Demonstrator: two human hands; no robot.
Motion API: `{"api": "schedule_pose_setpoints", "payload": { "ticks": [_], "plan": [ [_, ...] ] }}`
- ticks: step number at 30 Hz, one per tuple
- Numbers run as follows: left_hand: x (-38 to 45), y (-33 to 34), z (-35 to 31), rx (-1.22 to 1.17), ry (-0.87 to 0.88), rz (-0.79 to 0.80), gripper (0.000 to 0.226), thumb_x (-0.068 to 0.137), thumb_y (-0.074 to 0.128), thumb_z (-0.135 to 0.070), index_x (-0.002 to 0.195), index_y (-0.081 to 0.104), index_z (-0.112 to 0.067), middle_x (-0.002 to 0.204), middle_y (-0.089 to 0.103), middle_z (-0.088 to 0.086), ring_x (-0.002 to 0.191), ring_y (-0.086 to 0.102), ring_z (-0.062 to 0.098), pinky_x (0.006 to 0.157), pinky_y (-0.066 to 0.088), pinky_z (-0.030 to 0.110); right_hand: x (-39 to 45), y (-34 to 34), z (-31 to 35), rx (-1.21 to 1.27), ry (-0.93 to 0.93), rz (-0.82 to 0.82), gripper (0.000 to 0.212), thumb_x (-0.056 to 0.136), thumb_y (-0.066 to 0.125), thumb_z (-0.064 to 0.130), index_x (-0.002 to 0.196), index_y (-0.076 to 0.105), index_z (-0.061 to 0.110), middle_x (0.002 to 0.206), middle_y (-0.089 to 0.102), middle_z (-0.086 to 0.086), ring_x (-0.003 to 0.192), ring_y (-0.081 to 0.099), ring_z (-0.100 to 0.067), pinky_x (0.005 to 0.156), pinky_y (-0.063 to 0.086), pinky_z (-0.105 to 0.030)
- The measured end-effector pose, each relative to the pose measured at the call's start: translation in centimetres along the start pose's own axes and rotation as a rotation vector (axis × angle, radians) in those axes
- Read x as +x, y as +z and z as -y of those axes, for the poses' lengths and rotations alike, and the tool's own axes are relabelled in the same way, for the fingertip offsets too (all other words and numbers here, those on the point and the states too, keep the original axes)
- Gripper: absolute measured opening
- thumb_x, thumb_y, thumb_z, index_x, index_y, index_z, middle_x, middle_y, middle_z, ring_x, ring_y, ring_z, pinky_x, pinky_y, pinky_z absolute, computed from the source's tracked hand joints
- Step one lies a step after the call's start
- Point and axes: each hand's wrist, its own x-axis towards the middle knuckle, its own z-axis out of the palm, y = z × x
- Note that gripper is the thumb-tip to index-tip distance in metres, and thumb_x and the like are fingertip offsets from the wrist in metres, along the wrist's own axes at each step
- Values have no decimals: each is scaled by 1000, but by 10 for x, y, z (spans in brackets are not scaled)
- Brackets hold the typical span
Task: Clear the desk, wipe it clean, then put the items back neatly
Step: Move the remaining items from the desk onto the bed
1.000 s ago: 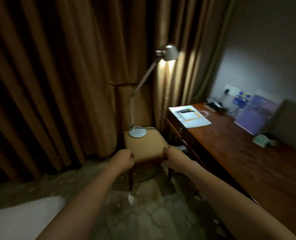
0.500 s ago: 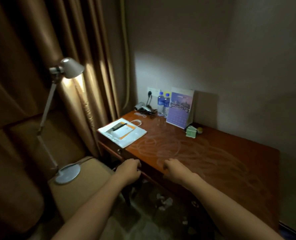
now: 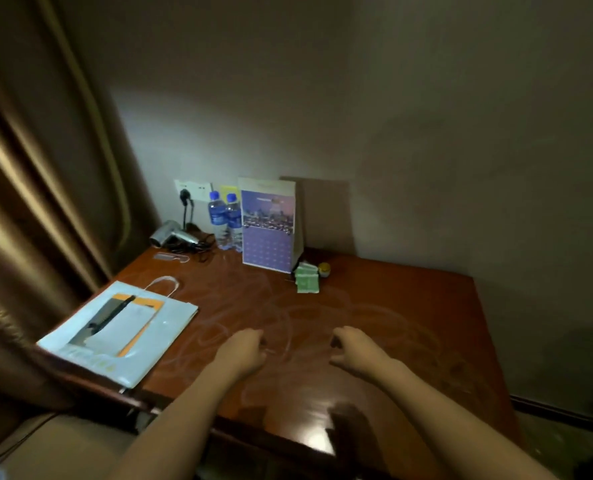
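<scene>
A dark red wooden desk (image 3: 409,323) with pale wipe streaks stands against the wall. On it lie a white paper bag (image 3: 122,330) at the left edge, a hair dryer (image 3: 172,233), two water bottles (image 3: 224,216), a purple calendar (image 3: 269,226), green packets (image 3: 307,280) and a small yellow jar (image 3: 324,269). My left hand (image 3: 245,351) and my right hand (image 3: 352,348) hover over the desk's middle, fingers loosely curled, holding nothing.
Brown curtains (image 3: 38,202) hang at the left. A tan chair seat (image 3: 63,441) sits below the desk's left corner. A wall socket (image 3: 191,190) with a plug is behind the hair dryer. The right half of the desk holds nothing.
My view has swung right from the lamp and chair to the desk. Both hands have moved from above the chair to over the desk's middle.
</scene>
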Motion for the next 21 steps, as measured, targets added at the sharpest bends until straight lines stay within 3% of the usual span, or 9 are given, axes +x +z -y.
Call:
{"api": "schedule_pose_setpoints", "payload": {
  "ticks": [14, 21],
  "plan": [
    [210, -29, -35, 28, 100, 93, 54, 90, 59, -31, 139, 41, -16, 139, 44, 5, 127, 42, 21, 101, 36, 29, 199, -45, -81, 121, 135, 22, 40, 86, 66, 24, 122, 52, 15, 124, 51, -5, 113, 49, -20, 92, 42, -27],
    [287, -12, -29, 8, 136, 120, 59, 83, 60, -35, 138, 42, -21, 138, 44, 2, 127, 42, 24, 100, 41, 34, 257, -40, -101, 183, 199, 33, 35, 86, 63, 20, 118, 53, 11, 121, 51, -9, 111, 50, -23, 89, 40, -28]
  ]
}}
